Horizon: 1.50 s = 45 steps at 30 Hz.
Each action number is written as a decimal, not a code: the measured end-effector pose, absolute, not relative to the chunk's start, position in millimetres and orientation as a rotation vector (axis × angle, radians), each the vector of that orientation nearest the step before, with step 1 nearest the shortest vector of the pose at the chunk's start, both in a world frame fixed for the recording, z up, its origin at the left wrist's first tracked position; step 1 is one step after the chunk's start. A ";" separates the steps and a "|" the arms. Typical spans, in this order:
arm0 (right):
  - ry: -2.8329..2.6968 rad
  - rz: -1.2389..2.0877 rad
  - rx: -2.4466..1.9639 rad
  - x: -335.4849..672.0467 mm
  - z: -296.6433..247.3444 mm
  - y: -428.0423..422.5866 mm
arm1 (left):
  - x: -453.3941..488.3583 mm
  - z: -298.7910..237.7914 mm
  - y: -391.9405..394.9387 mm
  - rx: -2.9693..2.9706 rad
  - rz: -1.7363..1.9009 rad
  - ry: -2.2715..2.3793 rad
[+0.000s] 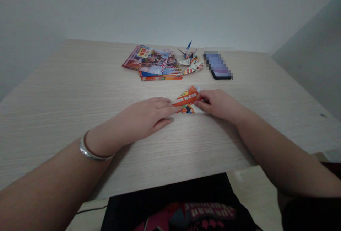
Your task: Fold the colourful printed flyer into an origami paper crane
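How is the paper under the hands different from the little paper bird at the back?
The folded paper lies flat on the table; the paper bird sticks up in points. The left hand and right hand touch the folded paper; nothing touches the paper bird. Both are colourful printed paper.

A pale wooden table stands against plain white walls in dim light.

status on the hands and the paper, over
Left hand flat, fingertips pressing the folded paper. Right hand pinching its right edge. Flyers, cranes, phone farther back, apart.
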State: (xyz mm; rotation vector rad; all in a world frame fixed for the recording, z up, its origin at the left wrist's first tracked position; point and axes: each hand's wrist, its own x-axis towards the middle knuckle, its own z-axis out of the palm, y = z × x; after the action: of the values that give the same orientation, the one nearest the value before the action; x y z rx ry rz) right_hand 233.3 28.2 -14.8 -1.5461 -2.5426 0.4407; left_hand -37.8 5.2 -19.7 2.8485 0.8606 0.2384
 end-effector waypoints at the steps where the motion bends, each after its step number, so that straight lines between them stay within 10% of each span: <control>1: -2.534 0.438 -1.549 233.4 -14.9 28.5 | -38.6 -21.4 5.7 2.857 0.238 0.855; 45: -2.619 -0.052 -1.260 218.1 -24.9 27.7 | -30.9 -22.4 -3.6 3.029 0.118 0.851</control>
State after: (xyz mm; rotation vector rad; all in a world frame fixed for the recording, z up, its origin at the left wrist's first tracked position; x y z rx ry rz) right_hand 218.1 27.7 -24.9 -1.2603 -2.6188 -0.0521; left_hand -30.9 -3.6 -22.4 3.0291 0.8509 0.1180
